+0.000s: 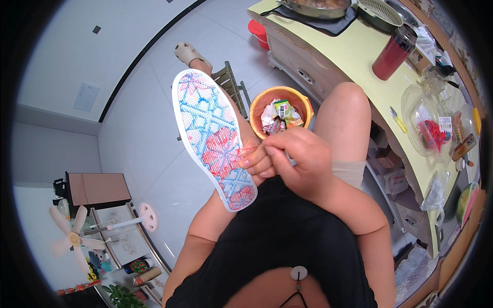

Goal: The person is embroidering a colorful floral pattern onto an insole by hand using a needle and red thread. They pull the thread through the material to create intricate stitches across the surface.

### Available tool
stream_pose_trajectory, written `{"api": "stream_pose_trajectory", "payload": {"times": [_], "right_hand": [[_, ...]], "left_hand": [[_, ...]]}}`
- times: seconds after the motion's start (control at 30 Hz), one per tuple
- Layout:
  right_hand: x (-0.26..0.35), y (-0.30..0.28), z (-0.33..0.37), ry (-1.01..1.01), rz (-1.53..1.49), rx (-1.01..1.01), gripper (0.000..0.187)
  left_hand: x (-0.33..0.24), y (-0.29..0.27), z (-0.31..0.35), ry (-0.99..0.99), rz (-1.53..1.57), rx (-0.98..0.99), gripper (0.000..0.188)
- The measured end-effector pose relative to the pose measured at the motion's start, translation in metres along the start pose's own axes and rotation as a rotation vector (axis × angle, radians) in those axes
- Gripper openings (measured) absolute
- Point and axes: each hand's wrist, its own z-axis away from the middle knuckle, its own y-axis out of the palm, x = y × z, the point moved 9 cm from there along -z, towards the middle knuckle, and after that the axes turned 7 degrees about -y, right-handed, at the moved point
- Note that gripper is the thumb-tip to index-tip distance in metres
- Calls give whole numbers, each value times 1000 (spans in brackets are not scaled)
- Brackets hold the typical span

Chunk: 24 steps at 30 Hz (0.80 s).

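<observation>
A white insole (193, 119) stitched with blue and red patterns stands tilted up in front of me. My left hand (255, 160) grips its right edge, and part of that hand is hidden behind it. At the same edge a short stretch of red thread (250, 148) runs toward my right hand (300, 160). The fingertips of my right hand are pinched together on the thread, close beside my left fingers. Whether a needle is in that pinch is too small to make out.
An orange waste bin (255, 111) with wrappers stands between my knees. On the right, a pale yellow table (354, 64) bears a red thermos (393, 53), a clear plastic container (415, 110) with red thread, and a yellow-handled tool (398, 122). A green stool (228, 82) and a fan (74, 238) stand left.
</observation>
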Motion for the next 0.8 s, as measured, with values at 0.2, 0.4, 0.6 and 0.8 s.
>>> {"api": "stream_pose_trajectory", "payload": {"times": [0.2, 0.4, 0.6, 0.8], "right_hand": [[4, 12, 0, -19, 24, 81, 11], [4, 12, 0, -24, 36, 82, 12], [3, 12, 1, -19, 44, 98, 14], [2, 13, 3, -22, 43, 97, 14]], "left_hand": [[1, -27, 14, 1, -51, -283, 24], [3, -26, 16, 0, -54, -371, 26], [5, -16, 9, 6, -61, -385, 29], [6, -30, 17, -27, -70, -452, 29]]}}
